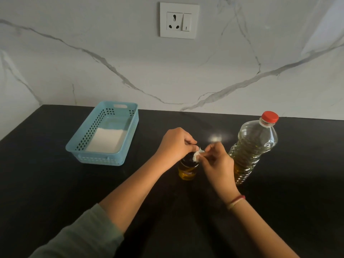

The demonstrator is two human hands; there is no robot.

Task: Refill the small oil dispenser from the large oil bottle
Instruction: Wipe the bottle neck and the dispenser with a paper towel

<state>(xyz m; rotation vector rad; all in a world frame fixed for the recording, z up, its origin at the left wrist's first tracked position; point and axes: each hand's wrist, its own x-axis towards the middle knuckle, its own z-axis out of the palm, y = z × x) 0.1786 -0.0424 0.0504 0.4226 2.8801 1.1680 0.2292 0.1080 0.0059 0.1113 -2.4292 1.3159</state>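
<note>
Nearest, lower frame: grey-green sleeve (80,237) on the left arm, red-and-cream thread band (236,200) on the right wrist.

Mid-frame: left hand (176,144) was curled down over the black top of the small clear oil dispenser (188,172), holding it. Right hand (217,164) pinched a small white scrap (197,155) at that top; tissue or seal, couldn't tell. Dispenser stood upright on the black counter (55,183), frame centre, with shallow amber oil at the bottom. Large clear plastic oil bottle (253,146) stood just beside it on the right, red screw cap (270,116) on, looked mostly full.

My read: the dispenser top was being opened or wiped, pour not started. Best approach was to pin the dispenser body, not only the lid, since it looked light and easy to tip. Work the scrap slowly and keep it out of the mouth. Oily glass probably slippery. Uncap the big bottle only once the dispenser mouth was open.

Farther, centre left: pale blue perforated plastic basket (98,161) with a flat white pad (106,140) inside, well apart from the hands. Top centre: white wall socket (178,20) on the veined marble wall.
</note>
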